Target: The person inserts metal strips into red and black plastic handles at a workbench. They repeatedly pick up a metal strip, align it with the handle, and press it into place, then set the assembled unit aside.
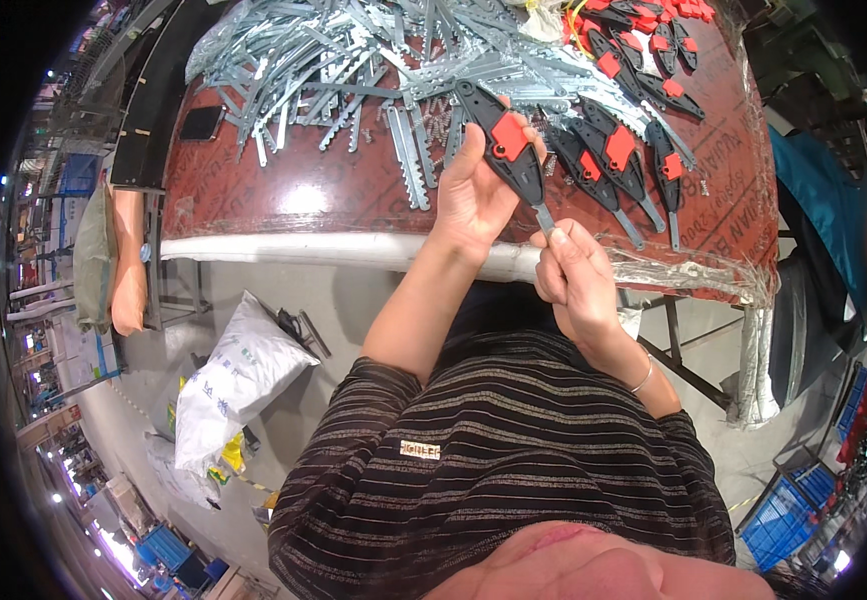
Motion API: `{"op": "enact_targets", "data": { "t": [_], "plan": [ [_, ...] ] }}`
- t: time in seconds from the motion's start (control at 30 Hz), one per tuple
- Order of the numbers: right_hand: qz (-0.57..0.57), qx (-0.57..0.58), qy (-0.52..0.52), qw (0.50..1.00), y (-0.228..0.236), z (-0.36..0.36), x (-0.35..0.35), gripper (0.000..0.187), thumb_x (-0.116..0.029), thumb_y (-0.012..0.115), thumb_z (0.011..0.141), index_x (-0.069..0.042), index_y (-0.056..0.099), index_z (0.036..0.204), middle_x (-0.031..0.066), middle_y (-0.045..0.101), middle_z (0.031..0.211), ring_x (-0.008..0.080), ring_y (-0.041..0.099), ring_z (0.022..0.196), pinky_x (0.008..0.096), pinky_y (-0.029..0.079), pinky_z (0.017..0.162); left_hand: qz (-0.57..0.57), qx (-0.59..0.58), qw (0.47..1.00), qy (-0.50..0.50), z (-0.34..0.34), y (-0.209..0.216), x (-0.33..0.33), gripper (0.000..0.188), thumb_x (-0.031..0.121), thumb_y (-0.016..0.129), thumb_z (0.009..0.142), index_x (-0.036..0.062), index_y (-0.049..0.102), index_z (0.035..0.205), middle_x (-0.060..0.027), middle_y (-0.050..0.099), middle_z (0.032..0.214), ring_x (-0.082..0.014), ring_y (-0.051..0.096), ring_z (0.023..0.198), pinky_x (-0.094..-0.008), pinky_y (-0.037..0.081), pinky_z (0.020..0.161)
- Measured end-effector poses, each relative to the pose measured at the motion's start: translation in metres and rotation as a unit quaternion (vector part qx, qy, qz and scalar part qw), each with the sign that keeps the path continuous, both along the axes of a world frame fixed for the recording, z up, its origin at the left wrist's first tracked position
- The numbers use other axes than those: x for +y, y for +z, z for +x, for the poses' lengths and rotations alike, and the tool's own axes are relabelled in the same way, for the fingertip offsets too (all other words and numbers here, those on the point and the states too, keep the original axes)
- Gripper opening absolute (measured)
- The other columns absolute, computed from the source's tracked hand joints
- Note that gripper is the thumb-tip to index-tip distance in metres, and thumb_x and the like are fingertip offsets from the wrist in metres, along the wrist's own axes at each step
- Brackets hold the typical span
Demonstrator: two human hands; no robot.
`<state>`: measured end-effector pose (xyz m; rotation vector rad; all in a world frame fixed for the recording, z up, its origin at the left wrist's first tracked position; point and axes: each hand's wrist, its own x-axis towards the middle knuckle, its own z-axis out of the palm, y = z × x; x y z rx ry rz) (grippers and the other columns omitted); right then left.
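Observation:
Over the near edge of the table my left hand (pixel 473 205) grips a black plastic casing (pixel 525 182), long and pointed, with a red piece (pixel 507 138) on its face. A flat metal strip (pixel 544 217) sticks out of the casing's lower end. My right hand (pixel 578 270) is closed on that strip, pinching it between thumb and fingers. Just right of my hands, several similar black casings (pixel 668 190) with red pieces and protruding strips lie on the table. Whatever part of the strip sits inside the casing is hidden.
A big heap of notched metal strips (pixel 353 60) covers the far left and middle of the red-brown table (pixel 243 195). More black and red parts (pixel 673 88) are piled at the far right. A dark phone-like slab (pixel 201 123) lies at left. On the floor rests a white sack (pixel 238 380).

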<state>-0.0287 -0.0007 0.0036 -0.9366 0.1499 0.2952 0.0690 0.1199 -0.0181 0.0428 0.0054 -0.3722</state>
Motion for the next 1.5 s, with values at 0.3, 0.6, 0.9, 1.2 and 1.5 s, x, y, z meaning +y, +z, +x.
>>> {"op": "enact_targets", "data": {
  "t": [0.3,0.6,0.9,1.2,1.5],
  "plan": [
    [-0.030,-0.023,0.015,0.999,-0.003,0.018,-0.009,0.026,-0.023,0.040,0.098,-0.002,0.051,0.089,-0.0028,0.037,0.051,0.0059,0.028,0.043,0.0211,0.024,0.041,0.032,0.004,0.999,-0.038,-0.007,-0.004,-0.007,0.043,0.028,0.053,0.091,0.0071,0.041,0.127,-0.0128,0.051,0.119,-0.0246,0.052,0.110,-0.0405,0.043,0.099],
    [-0.208,-0.042,0.023,0.977,-0.015,0.031,-0.033,0.027,-0.020,0.043,0.095,-0.001,0.054,0.112,-0.0048,0.043,0.058,0.0029,0.034,0.050,0.0181,0.026,0.048,0.461,-0.032,0.875,0.143,0.015,-0.012,0.023,0.043,0.009,0.052,0.091,-0.0003,0.037,0.130,-0.0153,0.049,0.125,-0.0225,0.049,0.115,-0.0374,0.041,0.097],
    [-0.736,-0.130,-0.021,0.663,-0.008,0.040,-0.045,0.047,-0.023,0.059,0.084,-0.006,0.044,0.126,0.0097,0.062,0.066,0.0302,0.061,0.062,0.0368,0.047,0.060,0.910,-0.156,0.083,0.375,0.103,-0.033,0.195,0.039,0.021,0.069,0.071,0.0044,0.062,0.106,-0.0144,0.061,0.100,-0.0304,0.057,0.094,-0.0394,0.045,0.082],
    [-0.772,-0.270,-0.148,0.556,0.004,0.041,-0.054,0.040,-0.017,0.069,0.072,-0.006,0.057,0.108,0.0097,0.055,0.096,0.0282,0.054,0.087,0.0362,0.047,0.072,0.900,-0.319,0.090,0.284,0.099,0.008,0.176,0.011,0.011,0.065,0.074,0.0081,0.065,0.084,-0.0074,0.065,0.089,-0.0284,0.061,0.080,-0.0380,0.047,0.070],
    [-0.596,-0.339,-0.138,0.714,0.023,0.048,-0.063,0.034,-0.021,0.055,0.088,-0.003,0.051,0.117,0.0128,0.057,0.102,0.0287,0.054,0.092,0.0369,0.044,0.078,0.625,-0.693,0.222,0.283,0.050,0.069,0.034,0.019,-0.001,0.064,0.070,0.0069,0.066,0.087,-0.0085,0.065,0.091,-0.0249,0.062,0.080,-0.0338,0.050,0.070]
  ]
}}
